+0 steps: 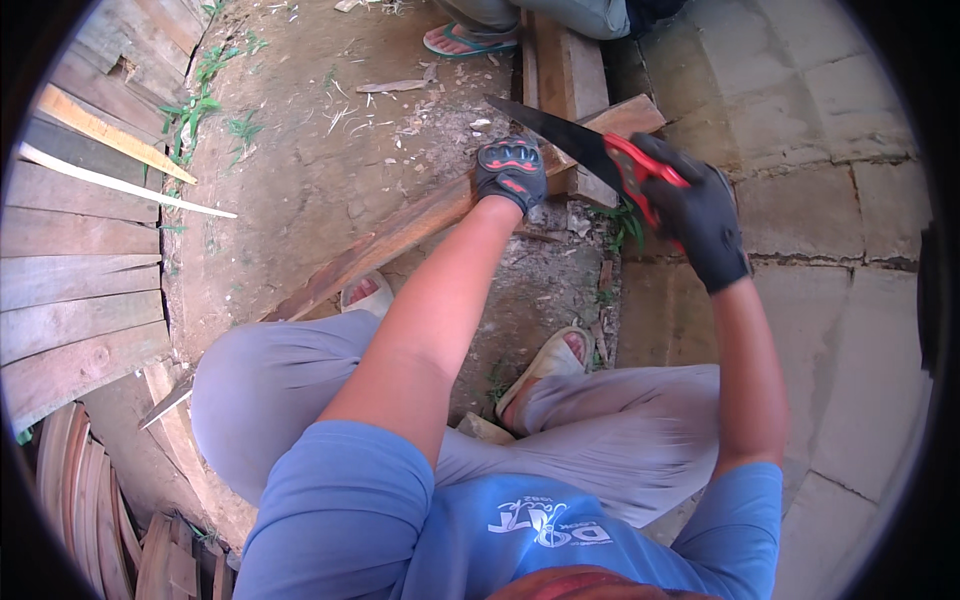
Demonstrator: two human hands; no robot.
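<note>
A long wooden plank [375, 248] runs slantwise from beside my left knee up to the right, its far end resting over a thick timber. My left hand [511, 172], in a black glove with red trim, is closed on the plank close to that timber. In my right hand [700, 210], also gloved, is the red handle of a hand saw [570, 137] with a dark, tapered blade. The blade points up and to the left and crosses over the plank, just right of my left hand. Whether its teeth touch the wood I cannot tell.
The thick timber [568, 65] lies beyond the plank. Another person's sandalled foot [470, 40] is at the far side. Wooden boards [80, 250] line the left, near two pale strips [120, 180]. Paving slabs [800, 210] cover the right; wood chips litter the dirt.
</note>
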